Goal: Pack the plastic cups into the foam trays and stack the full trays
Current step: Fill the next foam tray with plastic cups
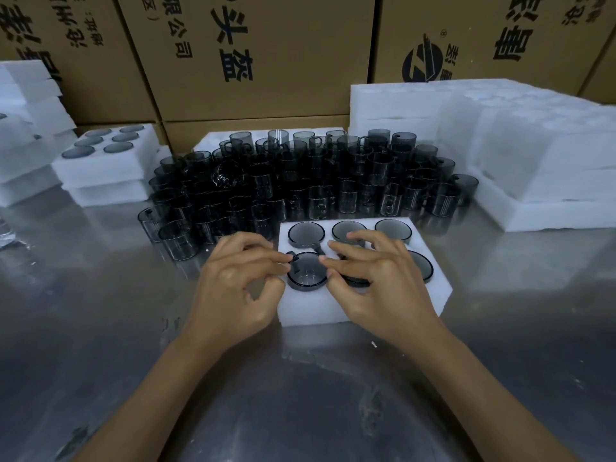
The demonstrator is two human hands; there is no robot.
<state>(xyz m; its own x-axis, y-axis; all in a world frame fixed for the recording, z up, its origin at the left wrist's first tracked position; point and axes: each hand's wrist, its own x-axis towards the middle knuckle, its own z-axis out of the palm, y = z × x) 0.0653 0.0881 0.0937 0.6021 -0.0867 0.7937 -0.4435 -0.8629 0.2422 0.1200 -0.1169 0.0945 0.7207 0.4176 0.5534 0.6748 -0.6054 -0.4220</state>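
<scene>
A white foam tray with six round holes lies in front of me on the metal table. Dark smoky plastic cups sit base-up in its holes. The front left cup stands a little proud of the foam. My left hand pinches its left rim with thumb and fingertips. My right hand touches its right rim with curled fingers and covers the front middle cup. Behind the tray stands a crowd of several loose cups.
A full tray sits on a short stack of trays at the back left. A tall pile of empty foam trays fills the right side, more foam lies at the far left. Cardboard boxes wall off the back.
</scene>
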